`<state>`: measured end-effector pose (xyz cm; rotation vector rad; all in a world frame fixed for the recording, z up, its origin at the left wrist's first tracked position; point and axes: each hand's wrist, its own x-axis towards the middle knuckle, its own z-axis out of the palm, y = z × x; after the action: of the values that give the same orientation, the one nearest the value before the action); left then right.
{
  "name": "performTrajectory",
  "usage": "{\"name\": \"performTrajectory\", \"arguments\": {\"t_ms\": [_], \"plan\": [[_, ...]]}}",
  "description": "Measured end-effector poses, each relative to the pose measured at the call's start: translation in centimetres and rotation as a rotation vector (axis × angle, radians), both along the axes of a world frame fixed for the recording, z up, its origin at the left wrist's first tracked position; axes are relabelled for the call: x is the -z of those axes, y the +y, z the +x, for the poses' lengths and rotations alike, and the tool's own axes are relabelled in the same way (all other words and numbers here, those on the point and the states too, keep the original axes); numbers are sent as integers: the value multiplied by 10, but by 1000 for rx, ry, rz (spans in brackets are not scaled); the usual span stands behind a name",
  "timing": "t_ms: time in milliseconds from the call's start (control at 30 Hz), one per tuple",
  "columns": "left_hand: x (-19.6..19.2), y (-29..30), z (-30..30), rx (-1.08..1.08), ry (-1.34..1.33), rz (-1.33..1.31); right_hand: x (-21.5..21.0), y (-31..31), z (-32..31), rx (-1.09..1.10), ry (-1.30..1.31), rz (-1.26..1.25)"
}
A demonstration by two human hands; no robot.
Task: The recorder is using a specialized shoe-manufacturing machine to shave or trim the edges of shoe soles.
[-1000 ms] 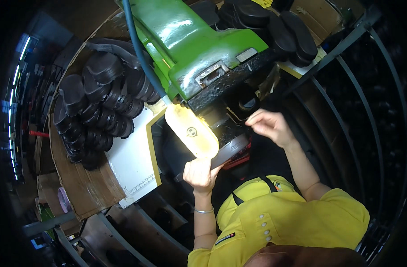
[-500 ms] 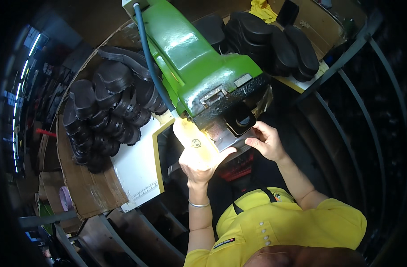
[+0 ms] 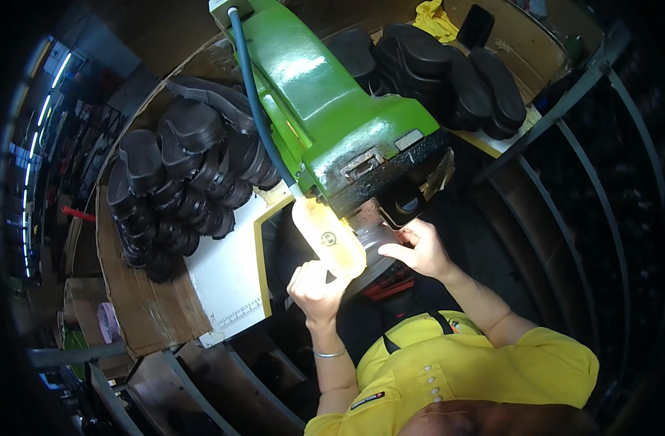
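A green machine head leans in from the top, with a black lower edge and a dark block beneath it. An elongated pale-yellow lamp head glows at its left, at the end of a blue flexible tube. My left hand is closed, its fingers curled beside the lamp's lower end; what it grips is hidden. My right hand is closed with thumb and fingers at the edge of a shiny grey piece under the block. Glare keeps me from telling its kind.
Dark shoe soles are heaped on the left in a cardboard box, beside a white board with a ruler strip. More dark soles lie at the back right, near a yellow cloth. Metal rails run along the right.
My left hand has shifted slightly down and left, uncovering the lamp's lower end. My right hand has moved a little left and down. The whole view has shifted slightly.
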<state>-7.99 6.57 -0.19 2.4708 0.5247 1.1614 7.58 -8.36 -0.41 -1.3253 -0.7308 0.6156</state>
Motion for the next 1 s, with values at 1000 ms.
{"name": "performTrajectory", "arguments": {"t_ms": [1000], "plan": [[1,-27,4,-20,-50,-126,4,-12,7,-18,-144,-29]]}}
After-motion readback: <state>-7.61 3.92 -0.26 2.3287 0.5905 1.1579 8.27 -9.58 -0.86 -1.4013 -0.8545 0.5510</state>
